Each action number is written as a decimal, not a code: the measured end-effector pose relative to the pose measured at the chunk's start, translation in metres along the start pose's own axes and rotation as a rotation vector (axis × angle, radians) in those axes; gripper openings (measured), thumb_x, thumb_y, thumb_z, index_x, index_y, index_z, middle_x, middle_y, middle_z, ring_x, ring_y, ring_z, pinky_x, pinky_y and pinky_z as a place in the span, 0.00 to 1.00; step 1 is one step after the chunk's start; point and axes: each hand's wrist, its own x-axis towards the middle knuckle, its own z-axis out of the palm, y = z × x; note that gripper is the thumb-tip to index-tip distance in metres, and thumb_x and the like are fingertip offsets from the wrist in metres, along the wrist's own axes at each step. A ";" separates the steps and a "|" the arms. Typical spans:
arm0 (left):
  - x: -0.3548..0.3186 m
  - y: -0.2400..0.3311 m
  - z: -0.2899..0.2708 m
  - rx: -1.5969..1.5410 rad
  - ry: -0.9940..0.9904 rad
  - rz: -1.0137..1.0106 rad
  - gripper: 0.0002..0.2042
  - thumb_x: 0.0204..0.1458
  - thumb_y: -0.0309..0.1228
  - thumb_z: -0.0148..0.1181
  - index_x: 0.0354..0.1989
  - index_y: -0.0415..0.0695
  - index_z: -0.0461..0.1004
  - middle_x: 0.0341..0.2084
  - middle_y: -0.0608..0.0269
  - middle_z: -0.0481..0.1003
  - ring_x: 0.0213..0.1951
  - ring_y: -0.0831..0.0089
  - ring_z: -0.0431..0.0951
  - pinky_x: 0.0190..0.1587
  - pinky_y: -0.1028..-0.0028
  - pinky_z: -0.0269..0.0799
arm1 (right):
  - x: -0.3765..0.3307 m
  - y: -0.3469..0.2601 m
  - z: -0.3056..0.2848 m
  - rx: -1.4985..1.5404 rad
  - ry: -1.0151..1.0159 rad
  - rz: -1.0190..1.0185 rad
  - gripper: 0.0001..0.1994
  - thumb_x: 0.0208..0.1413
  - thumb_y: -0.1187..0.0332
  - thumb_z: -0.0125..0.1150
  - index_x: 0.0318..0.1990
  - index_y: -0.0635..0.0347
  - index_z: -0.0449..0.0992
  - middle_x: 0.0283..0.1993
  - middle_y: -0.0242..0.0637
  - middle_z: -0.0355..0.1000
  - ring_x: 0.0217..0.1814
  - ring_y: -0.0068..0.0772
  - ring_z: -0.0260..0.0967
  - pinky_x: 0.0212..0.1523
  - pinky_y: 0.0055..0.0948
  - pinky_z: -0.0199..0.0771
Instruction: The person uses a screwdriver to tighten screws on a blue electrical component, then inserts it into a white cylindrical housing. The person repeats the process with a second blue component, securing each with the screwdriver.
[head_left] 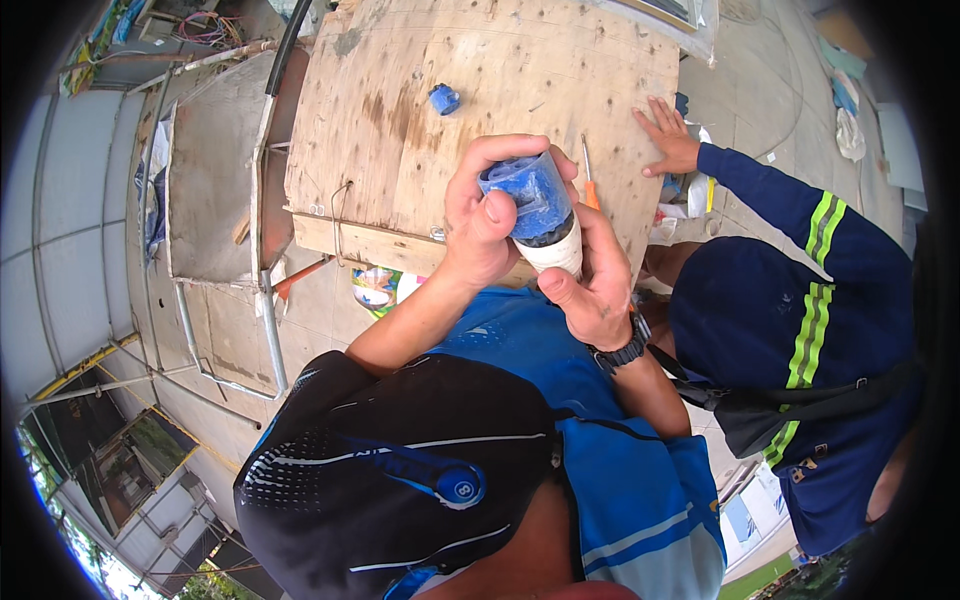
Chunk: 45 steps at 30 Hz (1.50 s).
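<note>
Item: small cylindrical container, white body with a dark band and a blue-smeared cap end, held up in front of you above the near edge of the plywood board. Your left hand wraps the cap end, thumb pressed on the blue top and fingers curled behind it; your right hand pinches the white body from below, thumb on the front. Both hands are closed on the container. Handling, as judged: light, rigid plastic, likely slick where the blue residue coats it, so take hold on the clean white wall below your left-hand grip. Beyond the grip, a loose blue cap lies on the board. To the right of the grip, an orange-handled screwdriver and a co-worker's hand rest flat on the board.
</note>
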 end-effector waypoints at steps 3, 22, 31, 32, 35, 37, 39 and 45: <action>0.000 0.005 0.004 0.041 0.009 0.014 0.35 0.54 0.64 0.55 0.58 0.47 0.64 0.43 0.47 0.72 0.39 0.58 0.78 0.39 0.63 0.79 | 0.001 -0.011 0.004 0.018 -0.008 0.036 0.41 0.56 0.50 0.68 0.63 0.76 0.58 0.54 0.48 0.71 0.54 0.31 0.70 0.55 0.31 0.69; 0.011 0.006 0.013 0.095 -0.053 0.149 0.32 0.57 0.62 0.50 0.56 0.47 0.59 0.46 0.43 0.69 0.37 0.59 0.79 0.36 0.63 0.80 | -0.002 -0.007 -0.005 0.196 -0.037 0.130 0.38 0.56 0.51 0.68 0.63 0.74 0.60 0.46 0.41 0.74 0.43 0.24 0.72 0.43 0.24 0.72; 0.016 0.010 0.010 0.269 -0.085 0.285 0.35 0.54 0.63 0.51 0.55 0.44 0.57 0.47 0.43 0.68 0.33 0.59 0.80 0.32 0.66 0.80 | 0.009 -0.017 -0.013 0.180 -0.071 0.143 0.37 0.57 0.49 0.66 0.62 0.73 0.62 0.44 0.40 0.74 0.39 0.24 0.72 0.40 0.24 0.73; 0.018 0.009 0.010 0.262 -0.099 0.297 0.36 0.54 0.63 0.51 0.55 0.43 0.57 0.47 0.43 0.67 0.33 0.59 0.80 0.32 0.66 0.80 | 0.008 -0.016 -0.013 0.176 -0.072 0.154 0.37 0.57 0.49 0.66 0.62 0.73 0.62 0.44 0.40 0.74 0.39 0.24 0.72 0.40 0.24 0.73; 0.021 0.013 0.015 0.226 -0.084 0.239 0.36 0.54 0.63 0.51 0.55 0.41 0.57 0.47 0.43 0.67 0.32 0.59 0.80 0.31 0.66 0.80 | 0.000 -0.012 -0.014 0.190 -0.082 0.196 0.37 0.57 0.49 0.66 0.61 0.73 0.63 0.44 0.39 0.74 0.38 0.24 0.72 0.39 0.24 0.73; 0.017 0.014 0.014 0.266 -0.034 0.279 0.36 0.54 0.63 0.51 0.55 0.41 0.57 0.47 0.43 0.67 0.32 0.59 0.80 0.31 0.66 0.80 | 0.006 -0.014 -0.014 0.212 -0.154 0.249 0.37 0.58 0.48 0.65 0.62 0.73 0.63 0.43 0.39 0.74 0.36 0.23 0.72 0.37 0.23 0.73; 0.016 0.009 0.008 0.342 -0.055 0.367 0.36 0.54 0.62 0.51 0.55 0.41 0.57 0.47 0.43 0.66 0.32 0.59 0.80 0.30 0.66 0.80 | 0.000 -0.010 -0.017 0.178 -0.128 0.268 0.37 0.58 0.47 0.64 0.62 0.73 0.63 0.42 0.38 0.75 0.35 0.22 0.72 0.35 0.22 0.73; 0.012 0.006 0.018 0.228 0.019 0.278 0.34 0.55 0.61 0.51 0.55 0.41 0.58 0.47 0.44 0.67 0.32 0.59 0.80 0.30 0.66 0.79 | -0.009 -0.018 -0.004 0.071 -0.006 0.237 0.37 0.58 0.42 0.61 0.56 0.73 0.65 0.35 0.42 0.73 0.33 0.26 0.70 0.32 0.23 0.70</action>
